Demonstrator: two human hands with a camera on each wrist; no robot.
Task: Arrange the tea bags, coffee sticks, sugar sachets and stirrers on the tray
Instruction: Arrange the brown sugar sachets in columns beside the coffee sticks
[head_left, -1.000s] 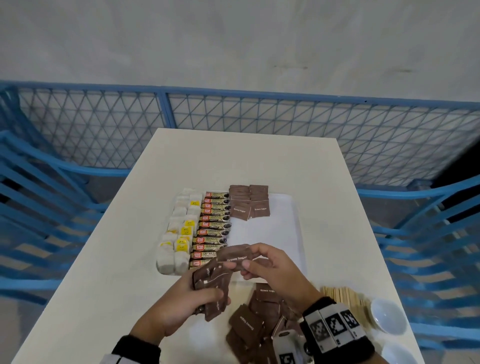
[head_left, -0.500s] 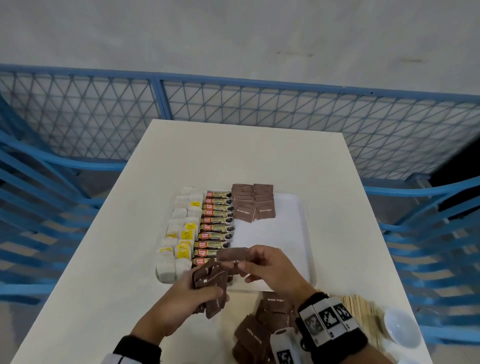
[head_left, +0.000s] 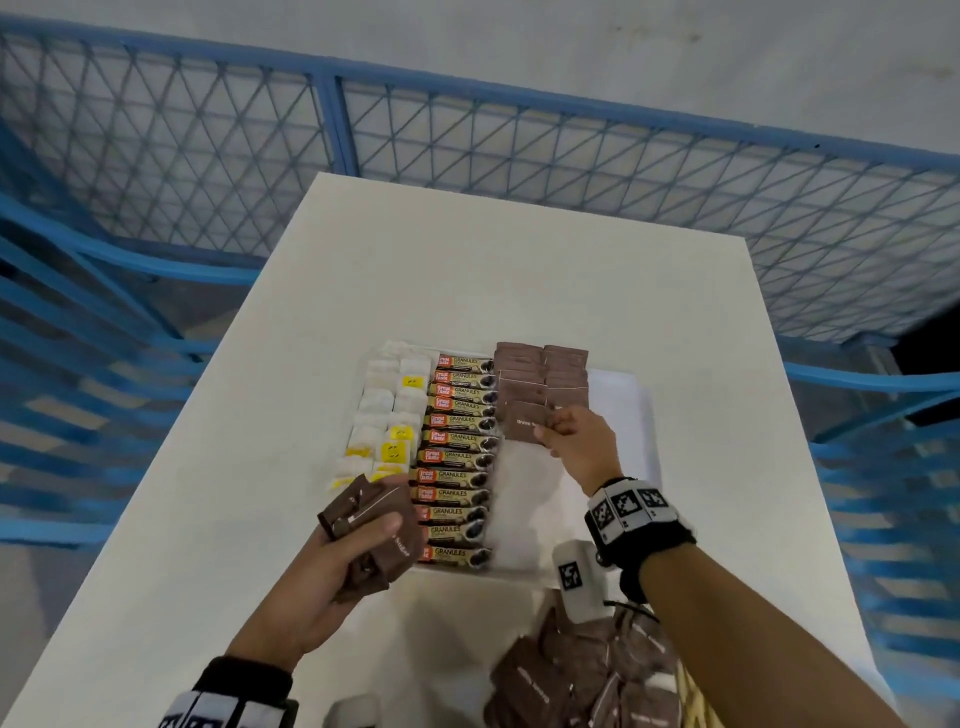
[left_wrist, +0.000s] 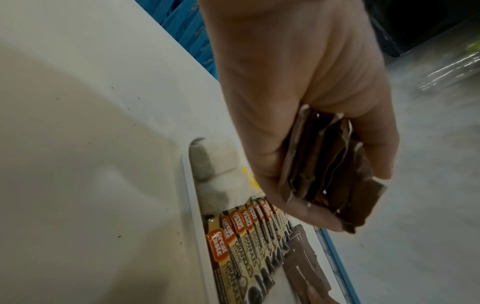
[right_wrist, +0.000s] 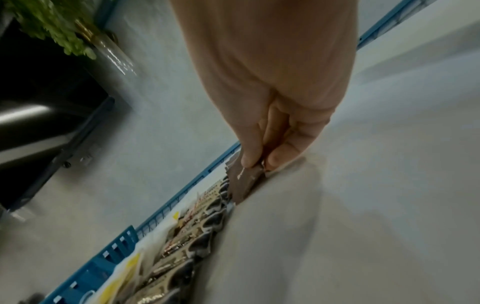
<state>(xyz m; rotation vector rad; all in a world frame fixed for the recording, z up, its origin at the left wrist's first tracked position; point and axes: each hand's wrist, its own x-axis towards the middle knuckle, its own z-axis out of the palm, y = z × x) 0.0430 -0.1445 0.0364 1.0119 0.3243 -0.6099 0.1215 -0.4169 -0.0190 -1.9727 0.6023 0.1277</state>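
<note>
A white tray lies mid-table. On it are white tea bags at the left, a column of coffee sticks beside them, and two short columns of brown sugar sachets at the far end. My right hand pinches one brown sugar sachet at the near end of those columns, low over the tray; the right wrist view shows the pinched sachet. My left hand grips a fanned bunch of brown sachets over the tray's near left corner, the same bunch filling the left wrist view.
A loose heap of brown sachets lies on the table near my right forearm, with wooden stirrers just visible at its right. Blue mesh fencing surrounds the white table.
My right hand took one sachet from the bunch in my left hand and carried it forward to the sachet columns on the tray. The left hand stayed near the tray's near corner.
</note>
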